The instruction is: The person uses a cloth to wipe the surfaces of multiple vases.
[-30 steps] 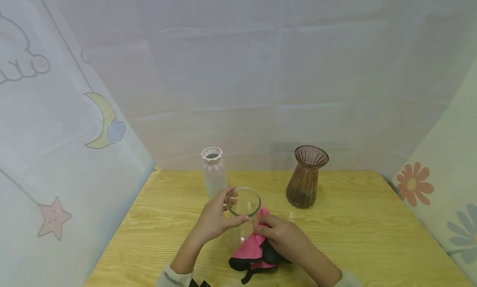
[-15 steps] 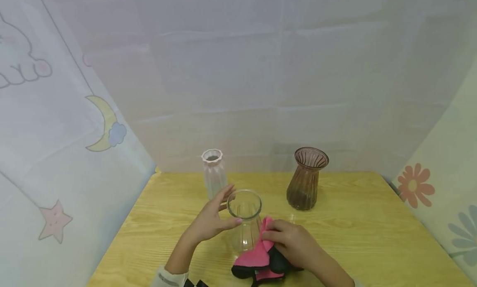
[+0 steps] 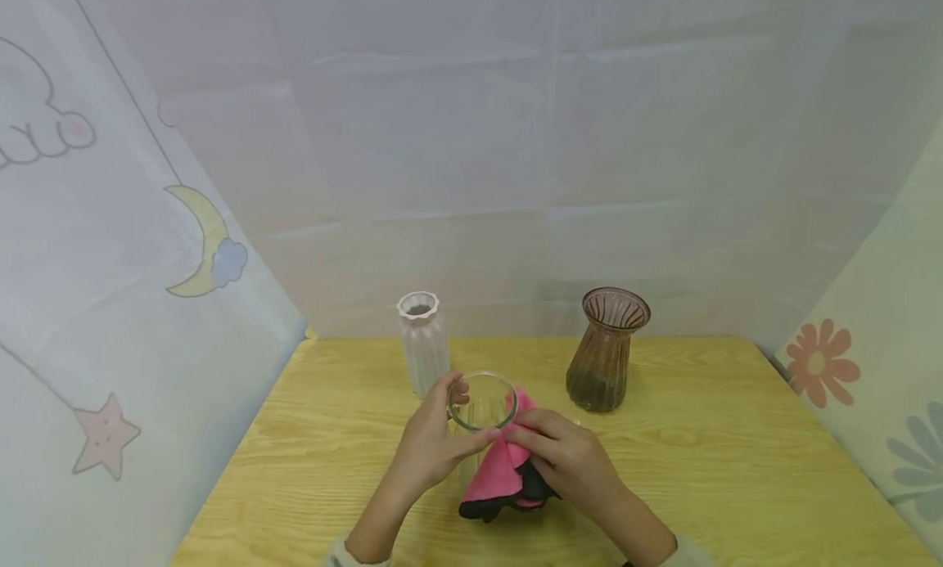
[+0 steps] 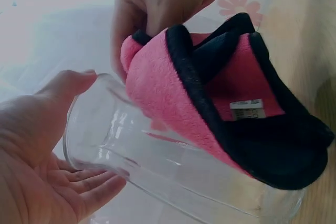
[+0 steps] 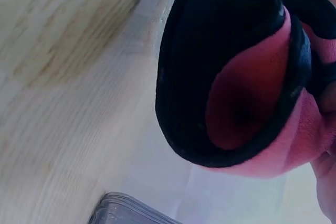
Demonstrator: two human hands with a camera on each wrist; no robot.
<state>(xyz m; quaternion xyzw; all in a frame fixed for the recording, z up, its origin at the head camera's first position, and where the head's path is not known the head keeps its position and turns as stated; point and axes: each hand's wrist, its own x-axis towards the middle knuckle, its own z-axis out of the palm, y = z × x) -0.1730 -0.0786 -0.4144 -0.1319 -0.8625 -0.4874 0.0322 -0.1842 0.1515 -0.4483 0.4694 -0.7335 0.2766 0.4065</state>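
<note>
A clear glass vase (image 3: 471, 417) with a flared rim stands on the table in front of me. My left hand (image 3: 427, 448) holds it near the rim, thumb on the near side and fingers round the far side. In the left wrist view the thumb lies at the rim of the vase (image 4: 105, 124). My right hand (image 3: 575, 465) pinches a pink cleaning cloth (image 3: 492, 475) with black edging against the vase's right side. The cloth (image 4: 173, 87) hangs in folds over the glass, a small white label showing inside. Its folds fill much of the right wrist view.
Behind the left hand stands a white ribbed vase (image 3: 426, 350) with a scalloped rim. A brown ribbed glass vase (image 3: 600, 362) stands farther back on the right. The wooden table (image 3: 331, 444) ends at a pale sheet (image 3: 471, 182) hung behind and along both sides.
My right hand has dipped with the cloth, then risen back up to the vase's rim. The left hand loosened a little, then closed round the neck again.
</note>
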